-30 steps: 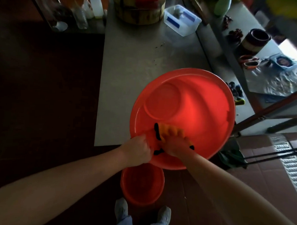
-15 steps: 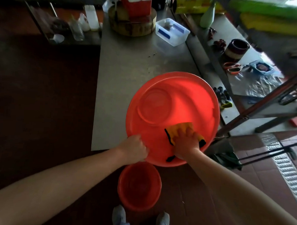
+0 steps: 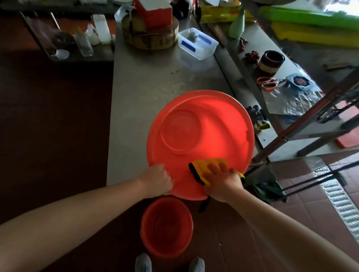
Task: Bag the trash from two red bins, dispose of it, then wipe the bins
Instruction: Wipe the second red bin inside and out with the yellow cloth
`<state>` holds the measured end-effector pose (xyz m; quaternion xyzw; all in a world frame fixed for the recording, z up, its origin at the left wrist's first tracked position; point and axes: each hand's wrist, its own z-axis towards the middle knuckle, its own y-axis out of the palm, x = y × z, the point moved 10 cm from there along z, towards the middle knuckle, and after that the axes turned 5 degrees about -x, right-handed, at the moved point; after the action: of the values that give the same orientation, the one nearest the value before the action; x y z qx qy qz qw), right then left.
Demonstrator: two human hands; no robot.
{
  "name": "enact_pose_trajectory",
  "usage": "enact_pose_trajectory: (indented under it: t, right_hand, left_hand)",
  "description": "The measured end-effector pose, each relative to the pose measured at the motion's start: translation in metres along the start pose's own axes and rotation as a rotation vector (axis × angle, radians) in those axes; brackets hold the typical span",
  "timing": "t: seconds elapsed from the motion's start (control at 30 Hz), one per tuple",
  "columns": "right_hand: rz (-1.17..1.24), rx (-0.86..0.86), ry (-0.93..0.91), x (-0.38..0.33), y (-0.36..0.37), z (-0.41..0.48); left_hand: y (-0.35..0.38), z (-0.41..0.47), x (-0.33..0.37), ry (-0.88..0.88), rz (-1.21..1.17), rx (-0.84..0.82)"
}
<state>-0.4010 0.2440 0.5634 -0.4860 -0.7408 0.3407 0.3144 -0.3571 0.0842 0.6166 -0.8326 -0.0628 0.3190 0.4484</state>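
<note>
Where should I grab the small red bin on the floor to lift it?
Take the small red bin by its round rim, reaching straight down from above. It stands upright with its mouth open upward, and no handle shows. The rim's near edge, by the shoes, is probably the easiest place to pinch.

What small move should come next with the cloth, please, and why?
Probably sweep the cloth up toward the base: the right hand presses it flat near the rim, and the left hand grips the big bin to steady it.

Steel table (image 3: 147,90), dim tiled floor (image 3: 294,203)
</note>
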Motion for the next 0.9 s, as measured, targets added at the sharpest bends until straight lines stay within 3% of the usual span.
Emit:
enact_pose_trajectory:
  t: [0.13, 0.4, 0.67, 0.9]
  right_hand:
    - [-0.051, -0.002, 0.084, 0.008, -0.008, -0.008]
    - [0.389, -0.127, -0.020, -0.071, 0.005, -0.025]
    - [0.212, -0.033, 0.008, -0.045, -0.012, -0.036]
    - [0.216, -0.178, 0.009, -0.071, -0.013, -0.009]
  left_hand:
    - [-0.005, 0.003, 0.000, 0.026, -0.004, -0.008]
    - [0.004, 0.010, 0.003, 0.050, -0.089, 0.002]
    - [0.007, -0.001, -0.008, 0.031, -0.092, 0.112]
    - [0.020, -0.005, -0.017, 0.074, -0.084, 0.118]
